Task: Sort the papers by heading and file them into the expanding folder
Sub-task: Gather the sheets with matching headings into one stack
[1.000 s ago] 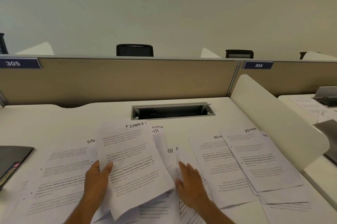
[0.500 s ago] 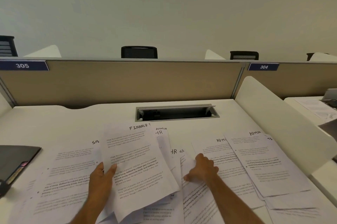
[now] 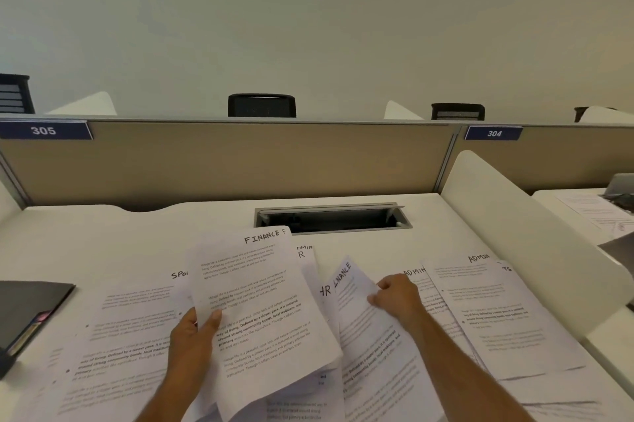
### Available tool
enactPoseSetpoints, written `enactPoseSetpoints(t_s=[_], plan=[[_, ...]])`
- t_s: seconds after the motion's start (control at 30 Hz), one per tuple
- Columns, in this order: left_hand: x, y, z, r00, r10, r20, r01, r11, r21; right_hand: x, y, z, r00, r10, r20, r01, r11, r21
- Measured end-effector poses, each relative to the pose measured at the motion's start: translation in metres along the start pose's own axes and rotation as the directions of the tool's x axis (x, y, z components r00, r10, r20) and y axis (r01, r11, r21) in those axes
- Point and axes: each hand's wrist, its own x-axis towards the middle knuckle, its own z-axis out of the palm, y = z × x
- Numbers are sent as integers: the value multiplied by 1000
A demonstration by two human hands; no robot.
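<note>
Hands at lower centre: our left hand (image 3: 192,339) grips the FINANCE sheet (image 3: 260,318); our right hand (image 3: 398,298) pinches a second FINANCE sheet (image 3: 363,325).

- The left hand (image 3: 192,342) holds a FINANCE sheet (image 3: 254,315) raised over the papers on the desk (image 3: 103,243).
- Just right of it, the right hand (image 3: 398,298) pinches a second FINANCE sheet (image 3: 356,312).
- Between the hands lies an HR sheet (image 3: 325,290).
- Left of the left hand: a SPO… sheet (image 3: 130,325), then the expanding folder (image 3: 27,312).
- Right of the right hand: overlapping ADMIN sheets (image 3: 497,312).
- Beyond both hands: a cable slot (image 3: 329,219) in the desk, then a partition (image 3: 240,161).
</note>
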Motion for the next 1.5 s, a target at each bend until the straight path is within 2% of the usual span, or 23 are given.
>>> enactPoseSetpoints(t_s=[0.1, 0.17, 0.2, 0.27, 0.33, 0.4, 0.53, 0.63, 0.67, 0.73, 0.83, 0.93, 1.03, 1.13, 1.23, 1.33, 1.43, 1.5], plan=[[-1, 4, 4, 1000, 1, 18, -1, 1000, -12, -1, -5, -23, 984, -92, -155, 86, 995, -50], [-1, 6, 8, 1000, -2, 26, 2, 1000, -19, -3, -9, -36, 931, -172, -321, 159, 985, -64], [-1, 6, 10, 999, -2, 34, 3, 1000, -19, -5, -12, -42, 884, -207, -418, 208, 977, -44], [0, 7, 13, 999, 1, 46, 0, 1000, -4, -9, -20, -53, 742, -265, -616, 342, 940, 8], [1, 7, 15, 999, 5, 49, -6, 1000, 11, -13, -30, -64, 619, -277, -735, 460, 886, 53], [0, 8, 17, 999, 8, 50, -10, 999, 31, -16, -39, -71, 596, -243, -765, 549, 818, 168], [-3, 10, 18, 999, 21, 47, -23, 999, 34, -18, -52, -73, 697, -167, -697, 586, 693, 420], [-7, 13, 18, 998, 28, 55, -30, 999, 29, -21, -57, -59, 865, -163, -475, 464, 621, 632], [-9, 15, 18, 998, 21, 61, -23, 1000, 20, -23, -57, -49, 906, -181, -384, 404, 643, 650], [-12, 17, 20, 997, -2, 82, 2, 1000, 2, -25, -53, -25, 940, -208, -270, 329, 757, 564], [-18, 21, 24, 990, -39, 135, 43, 999, -32, -32, -46, 10, 963, -183, -198, 260, 827, 498], [-22, 25, 28, 988, -47, 147, 47, 999, 3, -34, -40, 35, 981, -87, -172, 167, 830, 532], [-22, 25, 31, 977, -110, 181, 108, 994, 22, -35, -42, 47, 1000, -12, 5, 5, 743, 670], [-24, 26, 29, 964, -160, 211, 165, 986, -8, -40, -47, 50, 978, -23, 208, -141, 661, 737], [-26, 27, 26, 971, -173, 167, 165, 984, 64, -40, -46, 51, 982, -78, 172, -66, 712, 699], [-25, 26, 24, 965, -167, 201, 169, 986, 5, -41, -46, 52, 988, -105, 111, 5, 750, 661], [-27, 24, 21, 960, -100, 261, 96, 995, 29, -43, -46, 55, 986, -138, 92, 46, 759, 650], [-28, 21, 20, 970, -52, 237, 33, 996, 85, -44, -49, 56, 982, -160, 96, 63, 768, 637]])
